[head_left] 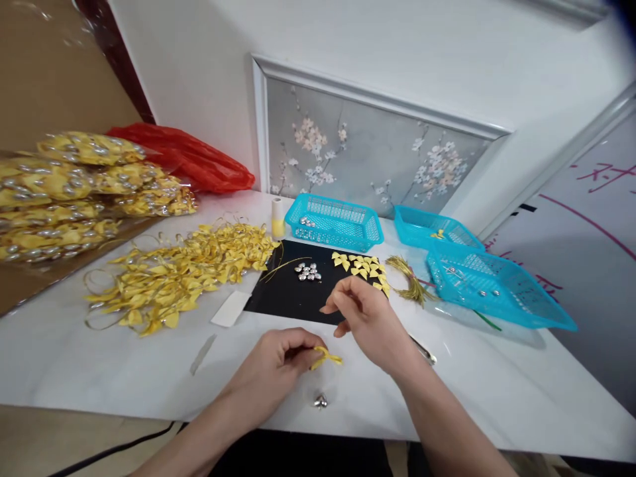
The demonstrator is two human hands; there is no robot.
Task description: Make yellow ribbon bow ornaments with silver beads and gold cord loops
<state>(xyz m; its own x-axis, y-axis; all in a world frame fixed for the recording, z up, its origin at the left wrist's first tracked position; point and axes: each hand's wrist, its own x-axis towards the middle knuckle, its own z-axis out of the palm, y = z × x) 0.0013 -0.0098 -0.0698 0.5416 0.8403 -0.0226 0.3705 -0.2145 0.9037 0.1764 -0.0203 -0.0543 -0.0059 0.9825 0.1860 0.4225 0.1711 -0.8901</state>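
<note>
My left hand is closed in a pinch on a small yellow ribbon bow just above the white table's front edge. A silver bead lies on the table right below it. My right hand hovers beside the bow, over the near edge of a black mat, fingers loosely curled and apart, holding nothing that I can see. On the mat sit a cluster of silver beads and several yellow bows. A bundle of gold wire ties lies at the mat's right.
A big heap of finished yellow bows with gold loops lies left of the mat. Bagged bows and a red plastic bag are at far left. Three turquoise baskets stand behind and right. A glue bottle stands near the wall.
</note>
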